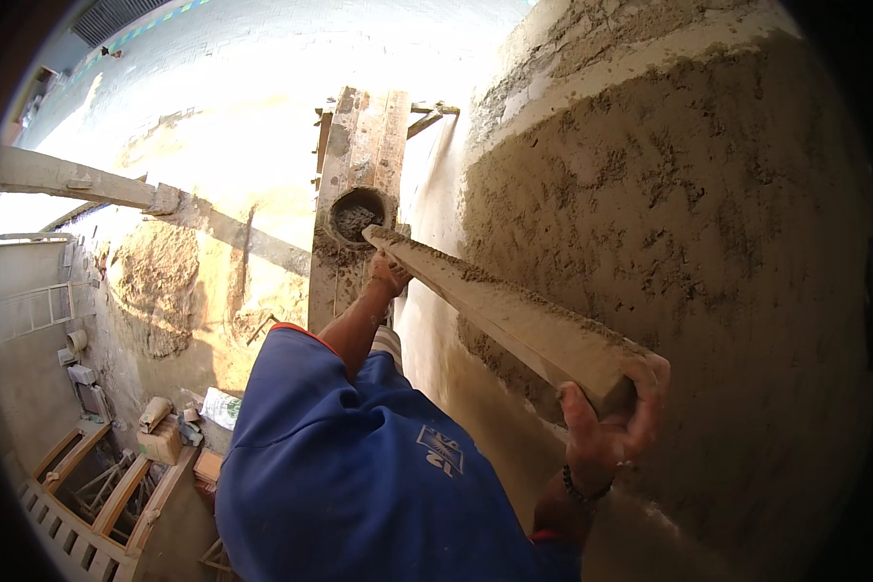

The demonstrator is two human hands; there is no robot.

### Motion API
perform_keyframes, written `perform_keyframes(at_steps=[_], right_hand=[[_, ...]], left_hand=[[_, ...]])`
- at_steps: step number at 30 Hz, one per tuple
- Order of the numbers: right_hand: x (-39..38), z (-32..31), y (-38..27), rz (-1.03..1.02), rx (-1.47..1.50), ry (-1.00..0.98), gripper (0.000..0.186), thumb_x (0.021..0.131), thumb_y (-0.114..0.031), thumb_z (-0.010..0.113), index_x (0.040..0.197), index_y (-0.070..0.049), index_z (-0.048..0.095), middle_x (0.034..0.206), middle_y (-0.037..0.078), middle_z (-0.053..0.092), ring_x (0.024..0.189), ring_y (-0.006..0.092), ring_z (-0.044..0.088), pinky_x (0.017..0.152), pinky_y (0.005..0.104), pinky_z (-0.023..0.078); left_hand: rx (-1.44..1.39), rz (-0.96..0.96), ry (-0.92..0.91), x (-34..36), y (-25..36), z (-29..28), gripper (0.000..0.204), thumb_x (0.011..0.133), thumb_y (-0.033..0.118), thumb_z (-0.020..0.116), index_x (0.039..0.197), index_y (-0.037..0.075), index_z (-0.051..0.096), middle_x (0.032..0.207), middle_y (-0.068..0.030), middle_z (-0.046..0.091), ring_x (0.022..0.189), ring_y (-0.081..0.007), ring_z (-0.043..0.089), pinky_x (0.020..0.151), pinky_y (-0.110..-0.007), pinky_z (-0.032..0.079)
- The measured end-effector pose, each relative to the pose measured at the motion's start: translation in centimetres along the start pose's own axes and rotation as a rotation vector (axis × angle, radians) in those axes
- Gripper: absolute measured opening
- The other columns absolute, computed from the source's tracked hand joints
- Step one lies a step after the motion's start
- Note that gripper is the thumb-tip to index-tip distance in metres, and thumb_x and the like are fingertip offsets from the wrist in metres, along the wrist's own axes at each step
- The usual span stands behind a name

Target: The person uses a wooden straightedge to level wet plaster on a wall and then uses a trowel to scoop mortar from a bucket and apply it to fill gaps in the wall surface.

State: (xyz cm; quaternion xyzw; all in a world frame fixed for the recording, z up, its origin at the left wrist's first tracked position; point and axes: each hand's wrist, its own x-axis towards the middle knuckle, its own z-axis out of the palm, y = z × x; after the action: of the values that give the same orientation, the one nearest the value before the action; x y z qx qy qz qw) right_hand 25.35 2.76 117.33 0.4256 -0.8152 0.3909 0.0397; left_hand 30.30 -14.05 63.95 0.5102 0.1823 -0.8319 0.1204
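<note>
In the head view, the step calls for an even hold: the left grip point(390, 274) closes on the bar point(500, 312) close to its far end, the right grip point(606, 427) wraps the near end, thumb to one side. Best keep both ends level in pressure, flat to the wall point(669, 194), without twisting; whether it touches there I cannot tell. The bar slants from the plank's point(383, 136) right edge, beside the bucket point(338, 209), outward; it is long, straight, pale grey-tan, grainy mortar crusting its upper edge.
</note>
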Motion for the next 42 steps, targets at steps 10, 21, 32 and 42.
perform_keyframes(at_steps=[10, 21, 32, 42], right_hand=[[1.2, 9.5, 2.1, -0.034, -0.014, -0.155, 0.048, 0.071, -0.012, 0.078, 0.112, 0.000, 0.056, 0.106, 0.017, 0.050, 0.094, 0.0308, 0.054, 0.074, 0.0404, 0.050], [-1.5, 9.8, 3.1, -0.041, -0.097, -0.103, 0.054, 0.074, -0.012, 0.076, 0.119, -0.001, 0.050, 0.108, 0.017, 0.047, 0.100, 0.0315, 0.051, 0.080, 0.0431, 0.047], [-4.7, 7.8, 8.1, -0.071, -0.189, -0.003, 0.056, 0.078, -0.031, 0.065, 0.121, -0.003, 0.042, 0.112, 0.018, 0.047, 0.098, 0.0301, 0.049, 0.078, 0.0434, 0.044], [-4.4, 7.2, 12.9, -0.268, -0.232, 0.114, 0.058, 0.084, -0.038, 0.059, 0.129, -0.005, 0.039, 0.110, 0.016, 0.052, 0.098, 0.0280, 0.052, 0.075, 0.0394, 0.046]], left_hand=[[0.938, 0.662, 0.005, -18.0, 0.7, 2.4, 0.056, 0.093, 0.038, 0.054, 0.134, 0.002, 0.040, 0.116, -0.0204, 0.057, 0.081, -0.0276, 0.060, 0.075, -0.042, 0.052], [1.488, 1.329, -0.942, -30.7, -4.8, 9.8, 0.077, 0.093, 0.066, 0.020, 0.139, 0.011, 0.046, 0.156, -0.0214, 0.008, 0.143, -0.0439, 0.000, 0.112, -0.057, 0.005], [1.625, 0.976, -0.559, -1.1, 0.5, 0.1, 0.068, 0.096, 0.061, 0.011, 0.135, 0.024, 0.053, 0.157, -0.0194, 0.007, 0.144, -0.0383, -0.004, 0.114, -0.052, -0.005], [1.913, 0.774, -0.382, 17.6, 7.5, -4.9, 0.064, 0.098, 0.057, 0.009, 0.139, 0.026, 0.047, 0.153, -0.0104, 0.029, 0.146, -0.0263, 0.000, 0.115, -0.049, -0.007]])
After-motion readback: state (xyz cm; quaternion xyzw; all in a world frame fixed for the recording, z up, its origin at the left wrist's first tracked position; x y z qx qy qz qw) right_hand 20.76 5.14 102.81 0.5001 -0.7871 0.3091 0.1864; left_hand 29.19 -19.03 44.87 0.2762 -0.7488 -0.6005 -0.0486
